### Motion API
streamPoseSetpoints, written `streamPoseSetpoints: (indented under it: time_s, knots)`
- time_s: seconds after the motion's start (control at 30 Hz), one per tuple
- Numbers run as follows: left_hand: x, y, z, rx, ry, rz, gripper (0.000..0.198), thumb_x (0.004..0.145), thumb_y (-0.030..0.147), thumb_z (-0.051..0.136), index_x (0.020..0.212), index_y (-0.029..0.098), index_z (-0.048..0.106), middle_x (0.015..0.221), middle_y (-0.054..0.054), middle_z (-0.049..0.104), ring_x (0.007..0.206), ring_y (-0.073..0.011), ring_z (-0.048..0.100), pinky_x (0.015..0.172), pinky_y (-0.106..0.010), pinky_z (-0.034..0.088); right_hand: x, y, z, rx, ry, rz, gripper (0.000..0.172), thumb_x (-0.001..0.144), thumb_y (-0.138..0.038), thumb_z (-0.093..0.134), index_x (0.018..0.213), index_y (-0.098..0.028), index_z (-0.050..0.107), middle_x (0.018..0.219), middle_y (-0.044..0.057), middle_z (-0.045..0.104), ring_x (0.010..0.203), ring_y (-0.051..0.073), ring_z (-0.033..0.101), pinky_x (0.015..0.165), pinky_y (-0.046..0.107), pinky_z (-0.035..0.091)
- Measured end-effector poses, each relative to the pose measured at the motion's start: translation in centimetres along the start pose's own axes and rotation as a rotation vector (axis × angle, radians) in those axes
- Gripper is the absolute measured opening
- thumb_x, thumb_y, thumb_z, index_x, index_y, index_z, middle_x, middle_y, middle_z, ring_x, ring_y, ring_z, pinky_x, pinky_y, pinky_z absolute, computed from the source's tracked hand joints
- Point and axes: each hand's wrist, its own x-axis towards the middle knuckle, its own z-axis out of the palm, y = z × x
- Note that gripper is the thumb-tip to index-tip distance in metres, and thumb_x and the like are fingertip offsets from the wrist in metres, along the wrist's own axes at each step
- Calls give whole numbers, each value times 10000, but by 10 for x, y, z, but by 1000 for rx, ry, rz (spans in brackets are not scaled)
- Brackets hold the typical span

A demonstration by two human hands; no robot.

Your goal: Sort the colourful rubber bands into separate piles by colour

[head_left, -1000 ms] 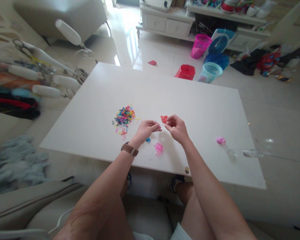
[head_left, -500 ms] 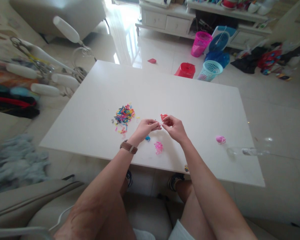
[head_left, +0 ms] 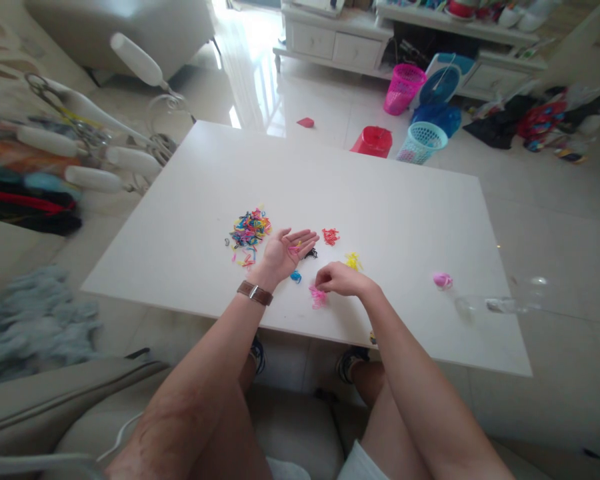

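My left hand (head_left: 284, 255) is palm up with its fingers stretched out, and a few small pink and yellow pieces (head_left: 295, 249) lie on it. Fingertips of my right hand (head_left: 341, 279) are pinched together at the top of the pink pile (head_left: 319, 297); what they hold is too small to make out. Around the hands are a red pile (head_left: 331, 236), a yellow pile (head_left: 353, 261), a black pile (head_left: 311, 253) partly behind my left fingers, and a blue pile (head_left: 295, 276). A larger mixed-colour pile (head_left: 250, 228) lies left of my left hand.
The white table (head_left: 390, 200) carries a pink bundle (head_left: 443, 281) and a clear bottle-like object (head_left: 500, 305) at the right. A small dark and yellow item (head_left: 373, 337) sits at the near edge. Beyond are a red bin (head_left: 375, 141) and a light blue basket (head_left: 423, 142).
My hands have moved apart. The left has turned palm up and opened, while the right has moved down to the pink pile. The yellow and black piles have come into view.
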Motion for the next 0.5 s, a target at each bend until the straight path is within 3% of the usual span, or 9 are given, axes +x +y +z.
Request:
streamPoseSetpoints:
  time_s: [0.07,0.13,0.23,0.33,0.4,0.5]
  knots:
    - [0,-1,0,19,-8,-9,460,982,279,429,1244,0,684,1160,-243,758,1162,-267,730,980,-327,589,1,-2,1,-20,18,39,114,805,-141,685,850,-179,783,742,13,739,683,144,647,651,244,447]
    - [-1,-1,0,33,-22,-15,474,990,295,425,1274,13,678,1175,-241,755,1159,-274,730,991,-357,586,0,-4,0,-67,138,53,75,827,-172,701,841,-177,774,714,14,714,653,141,623,646,253,436]
    - [-2,-3,0,46,-62,-39,471,1001,314,428,1282,35,683,1159,-233,761,1116,-278,742,987,-389,585,-1,-8,-4,-101,467,-39,86,858,-193,698,777,-175,724,675,1,660,638,134,581,670,269,432]
    - [-2,-5,2,58,-114,-95,472,1015,312,410,1260,27,695,1075,-224,778,1005,-262,760,946,-387,592,0,-12,-7,-38,765,-216,65,897,-215,676,859,-187,720,762,11,651,676,145,572,694,290,461]
    - [-2,-7,3,60,-155,-127,476,1023,306,393,1244,21,705,993,-207,785,892,-238,759,898,-369,597,2,-14,-6,-16,840,-336,77,908,-213,675,953,-203,737,879,35,656,749,163,587,734,311,494]
    - [-2,-11,3,60,-214,-158,473,1026,304,396,1215,21,725,883,-175,779,724,-188,718,804,-313,592,5,-13,-3,-28,800,-435,136,910,-199,686,1023,-232,755,964,52,633,863,193,609,814,354,530]
